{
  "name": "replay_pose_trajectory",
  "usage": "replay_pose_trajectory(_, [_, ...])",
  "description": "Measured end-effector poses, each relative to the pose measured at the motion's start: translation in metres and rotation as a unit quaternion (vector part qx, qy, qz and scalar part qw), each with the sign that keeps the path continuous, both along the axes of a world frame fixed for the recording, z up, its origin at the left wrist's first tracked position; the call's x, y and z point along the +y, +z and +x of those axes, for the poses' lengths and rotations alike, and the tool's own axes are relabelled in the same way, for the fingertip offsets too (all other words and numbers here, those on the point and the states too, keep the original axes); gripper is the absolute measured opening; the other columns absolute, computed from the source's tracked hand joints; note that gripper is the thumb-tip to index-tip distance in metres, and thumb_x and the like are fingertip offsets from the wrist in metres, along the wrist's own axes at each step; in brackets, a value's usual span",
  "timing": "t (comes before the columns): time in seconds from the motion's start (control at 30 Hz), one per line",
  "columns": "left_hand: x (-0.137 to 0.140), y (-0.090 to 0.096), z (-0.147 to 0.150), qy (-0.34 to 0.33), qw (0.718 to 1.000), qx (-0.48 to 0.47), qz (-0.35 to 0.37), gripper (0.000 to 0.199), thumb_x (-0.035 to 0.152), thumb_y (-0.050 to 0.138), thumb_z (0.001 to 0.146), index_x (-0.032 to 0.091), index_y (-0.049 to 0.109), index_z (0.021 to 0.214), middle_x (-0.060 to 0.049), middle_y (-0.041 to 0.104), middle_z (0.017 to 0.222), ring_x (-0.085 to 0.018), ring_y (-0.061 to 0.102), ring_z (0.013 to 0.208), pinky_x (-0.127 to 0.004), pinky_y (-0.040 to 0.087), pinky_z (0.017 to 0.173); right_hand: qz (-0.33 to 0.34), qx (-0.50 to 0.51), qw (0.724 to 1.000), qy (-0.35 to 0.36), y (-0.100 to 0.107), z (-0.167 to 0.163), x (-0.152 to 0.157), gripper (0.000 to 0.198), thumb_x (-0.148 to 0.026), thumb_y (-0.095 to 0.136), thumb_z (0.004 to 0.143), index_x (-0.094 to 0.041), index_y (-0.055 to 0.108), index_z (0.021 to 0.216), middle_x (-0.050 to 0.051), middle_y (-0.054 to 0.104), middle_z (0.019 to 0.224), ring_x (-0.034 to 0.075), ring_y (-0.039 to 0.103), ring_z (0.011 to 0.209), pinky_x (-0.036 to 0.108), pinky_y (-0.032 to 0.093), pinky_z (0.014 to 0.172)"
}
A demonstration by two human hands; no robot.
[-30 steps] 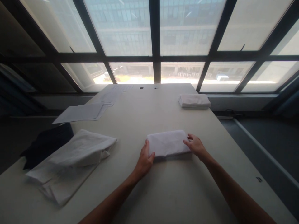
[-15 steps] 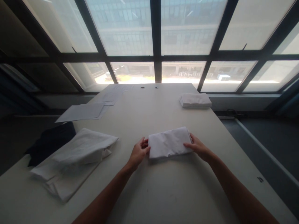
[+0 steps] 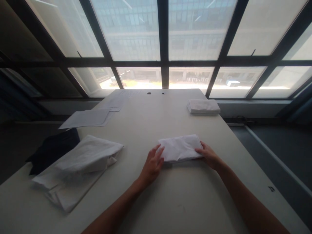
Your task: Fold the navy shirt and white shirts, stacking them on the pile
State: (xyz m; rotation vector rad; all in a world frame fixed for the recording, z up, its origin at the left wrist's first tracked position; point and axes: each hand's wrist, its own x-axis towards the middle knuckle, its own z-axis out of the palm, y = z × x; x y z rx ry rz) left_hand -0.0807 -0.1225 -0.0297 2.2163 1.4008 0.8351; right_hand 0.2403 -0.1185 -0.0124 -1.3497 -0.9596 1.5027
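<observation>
A folded white cloth (image 3: pixel 181 148) lies in front of me at the middle of the table, a long rectangle with soft wrinkles on top. My right hand (image 3: pixel 208 154) grips its right end, thumb on the upper face and fingers behind and under the edge. At the left end is my left hand (image 3: pixel 153 162), its fingers apart and lightly against the cloth's left edge and top. The underside of the cloth is hidden.
A stack of folded white cloths (image 3: pixel 204 106) stands at the table's right edge. On the left lie a loosely heaped white cloth (image 3: pixel 85 159), a dark cloth (image 3: pixel 55 146) and paper sheets (image 3: pixel 85 117). Windows (image 3: pixel 136 32) rise beyond the white table (image 3: pixel 151 113).
My left hand has loosened its pinch on the cloth's left end, spread its fingers and moved slightly right. The cloth has shifted slightly right, with my right hand still on it.
</observation>
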Motion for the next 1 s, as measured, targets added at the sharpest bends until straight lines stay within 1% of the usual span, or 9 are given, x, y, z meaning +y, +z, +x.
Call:
replay_pose_trajectory(0.07, [-0.011, -0.001, 0.004, -0.073, 0.994, 0.076, 0.031, 0.045, 0.026, 0.05, 0.101, 0.028, 0.055, 0.146, -0.006, 0.04, 0.16, -0.028, 0.031, 0.15, -0.051, 0.03, 0.122, -0.002, 0.008, 1.0, -0.008, -0.002, 0.003, 0.002, 0.059, -0.037, 0.076, 0.069, -0.025, 0.059, 0.124, 0.005, 0.072, 0.107, 0.023, 0.069, 0.08, 0.036, 0.06, 0.064])
replay_pose_trajectory(0.13, [-0.016, -0.003, 0.006, -0.091, 0.988, 0.116, 0.049, 0.047, 0.022, 0.05, 0.1, 0.03, 0.055, 0.146, -0.006, 0.04, 0.161, -0.03, 0.028, 0.151, -0.053, 0.031, 0.122, -0.007, 0.014, 1.0, -0.022, -0.003, 0.004, 0.003, 0.055, -0.04, 0.075, 0.071, -0.025, 0.06, 0.122, 0.005, 0.073, 0.106, 0.023, 0.069, 0.08, 0.037, 0.06, 0.065])
replay_pose_trajectory(0.27, [-0.013, -0.008, 0.005, -0.069, 0.987, 0.129, 0.072, 0.049, 0.015, 0.049, 0.098, 0.03, 0.058, 0.144, -0.007, 0.042, 0.159, -0.032, 0.028, 0.151, -0.056, 0.034, 0.119, -0.031, 0.023, 0.998, -0.043, -0.002, 0.001, 0.002, 0.046, -0.039, 0.072, 0.076, -0.023, 0.062, 0.117, 0.008, 0.073, 0.104, 0.023, 0.068, 0.08, 0.037, 0.061, 0.064])
replay_pose_trajectory(0.37, [-0.01, -0.011, 0.003, -0.061, 0.987, 0.127, 0.077, 0.052, 0.011, 0.045, 0.097, 0.033, 0.06, 0.142, -0.005, 0.045, 0.157, -0.032, 0.033, 0.149, -0.056, 0.038, 0.117, -0.039, 0.046, 0.998, -0.024, 0.0, -0.003, 0.0, 0.044, -0.038, 0.074, 0.076, -0.021, 0.063, 0.114, 0.01, 0.072, 0.109, 0.024, 0.069, 0.087, 0.038, 0.062, 0.07])
replay_pose_trajectory(0.5, [-0.008, -0.014, 0.002, -0.046, 0.989, 0.111, 0.089, 0.053, 0.013, 0.043, 0.098, 0.034, 0.056, 0.145, -0.005, 0.044, 0.158, -0.03, 0.039, 0.146, -0.053, 0.039, 0.117, -0.057, 0.038, 0.996, -0.049, 0.011, -0.002, 0.001, 0.043, -0.026, 0.076, 0.07, -0.02, 0.064, 0.111, 0.01, 0.072, 0.11, 0.025, 0.069, 0.088, 0.04, 0.063, 0.069])
replay_pose_trajectory(0.63, [-0.008, -0.018, 0.003, -0.037, 0.99, 0.099, 0.099, 0.05, 0.024, 0.047, 0.099, 0.029, 0.052, 0.149, -0.009, 0.044, 0.157, -0.03, 0.042, 0.144, -0.051, 0.041, 0.115, -0.047, 0.016, 0.995, -0.091, 0.04, 0.024, 0.011, 0.042, -0.019, 0.074, 0.07, -0.02, 0.065, 0.111, 0.01, 0.072, 0.108, 0.025, 0.07, 0.086, 0.042, 0.064, 0.071])
replay_pose_trajectory(0.77, [-0.006, -0.021, 0.005, -0.047, 0.988, 0.104, 0.1, 0.05, 0.022, 0.046, 0.097, 0.025, 0.053, 0.147, -0.011, 0.051, 0.152, -0.029, 0.047, 0.14, -0.049, 0.044, 0.114, -0.012, -0.024, 0.992, -0.125, 0.078, 0.07, 0.033, 0.041, -0.016, 0.075, 0.068, -0.017, 0.067, 0.108, 0.01, 0.073, 0.101, 0.023, 0.07, 0.081, 0.042, 0.065, 0.071])
replay_pose_trajectory(0.9, [-0.004, -0.024, 0.008, -0.055, 0.987, 0.113, 0.101, 0.05, 0.022, 0.045, 0.097, 0.023, 0.054, 0.146, -0.011, 0.054, 0.149, -0.028, 0.048, 0.139, -0.048, 0.045, 0.113, 0.022, -0.079, 0.988, -0.134, 0.118, 0.104, 0.073, 0.043, -0.011, 0.076, 0.066, -0.014, 0.068, 0.108, 0.011, 0.074, 0.096, 0.024, 0.07, 0.076, 0.044, 0.065, 0.068])
replay_pose_trajectory(1.0, [-0.002, -0.027, 0.007, -0.057, 0.987, 0.113, 0.104, 0.05, 0.024, 0.046, 0.097, 0.026, 0.055, 0.146, -0.009, 0.055, 0.148, -0.028, 0.049, 0.139, -0.048, 0.045, 0.113, 0.04, -0.113, 0.986, -0.112, 0.147, 0.111, 0.116, 0.042, -0.008, 0.076, 0.067, -0.014, 0.069, 0.108, 0.011, 0.074, 0.095, 0.027, 0.071, 0.078, 0.047, 0.065, 0.067])
